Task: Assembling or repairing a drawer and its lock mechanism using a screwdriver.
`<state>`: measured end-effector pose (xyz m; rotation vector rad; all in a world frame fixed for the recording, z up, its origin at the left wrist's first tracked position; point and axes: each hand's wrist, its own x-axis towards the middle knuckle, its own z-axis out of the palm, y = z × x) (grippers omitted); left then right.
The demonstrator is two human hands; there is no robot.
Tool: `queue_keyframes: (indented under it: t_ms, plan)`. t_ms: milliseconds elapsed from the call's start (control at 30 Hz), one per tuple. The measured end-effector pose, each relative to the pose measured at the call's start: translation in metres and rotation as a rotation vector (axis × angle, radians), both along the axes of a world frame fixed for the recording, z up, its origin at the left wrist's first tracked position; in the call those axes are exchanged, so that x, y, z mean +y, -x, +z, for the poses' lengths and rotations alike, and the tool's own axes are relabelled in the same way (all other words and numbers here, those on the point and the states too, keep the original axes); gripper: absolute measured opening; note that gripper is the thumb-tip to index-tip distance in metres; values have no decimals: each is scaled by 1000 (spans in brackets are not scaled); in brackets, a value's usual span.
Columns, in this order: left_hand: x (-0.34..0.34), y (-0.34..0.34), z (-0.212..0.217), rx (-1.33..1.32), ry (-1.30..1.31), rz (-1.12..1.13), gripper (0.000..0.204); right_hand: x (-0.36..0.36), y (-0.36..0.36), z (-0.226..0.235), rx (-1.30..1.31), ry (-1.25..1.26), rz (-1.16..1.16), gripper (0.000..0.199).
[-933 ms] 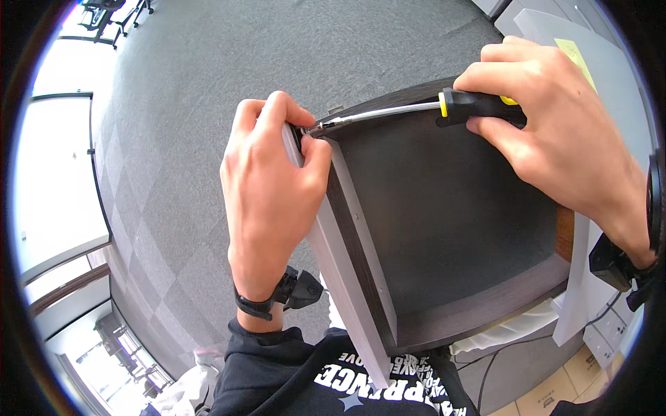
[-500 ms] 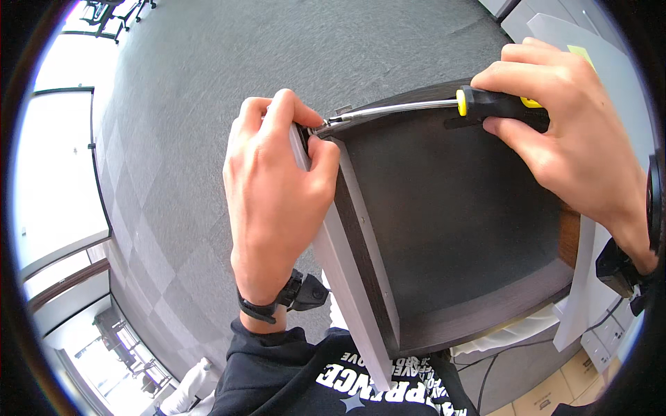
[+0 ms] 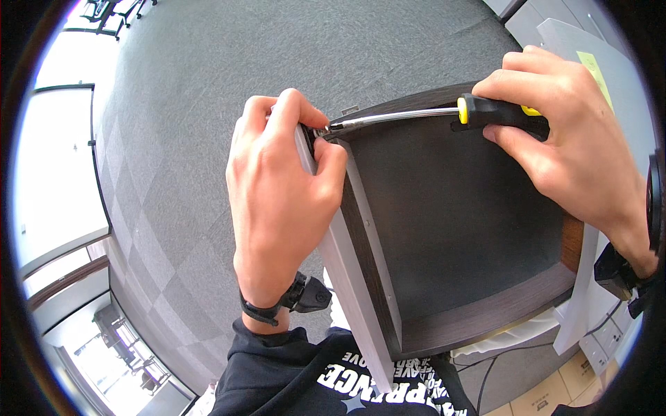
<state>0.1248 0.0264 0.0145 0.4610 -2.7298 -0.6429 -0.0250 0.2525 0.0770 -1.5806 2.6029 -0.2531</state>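
A dark brown wooden drawer (image 3: 472, 208) with a light grey front panel (image 3: 347, 277) is tilted before me. My left hand (image 3: 281, 180) wraps over the far end of that panel, thumb and forefinger closing around the corner. My right hand (image 3: 576, 132) grips the black and yellow handle of a screwdriver (image 3: 409, 114). Its metal shaft runs leftward along the drawer's far side, and the tip meets a small metal fitting (image 3: 323, 130) between my left fingertips. Those fingers partly hide the fitting, so whether a screw sits there cannot be made out.
Grey carpet (image 3: 277, 48) stretches beyond the drawer. A pale grey panel with a yellow sticky note (image 3: 593, 76) stands at the right, close to my right hand. Black cables (image 3: 496, 360) and cardboard boxes (image 3: 544, 395) lie at the lower right. Chairs (image 3: 104, 17) are at the far left.
The drawer, both hands and the screwdriver have shifted slightly down and to the right in view. The screwdriver tip stays at the fitting, with both grips kept.
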Motion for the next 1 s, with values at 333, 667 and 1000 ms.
queue_keyframes:
  t_ms: [333, 667, 1000]
  plan:
    - [2, 1, 2, -17, 14, 0, 16, 0, -4, -11, 34, 112, 32, 26]
    - [5, 3, 5, -25, -39, 24, 16, 1, -6, -10, 30, 93, 23, 26]
    - [0, 2, 5, -23, -56, 7, 16, 1, -8, -10, 25, 66, 14, 27]
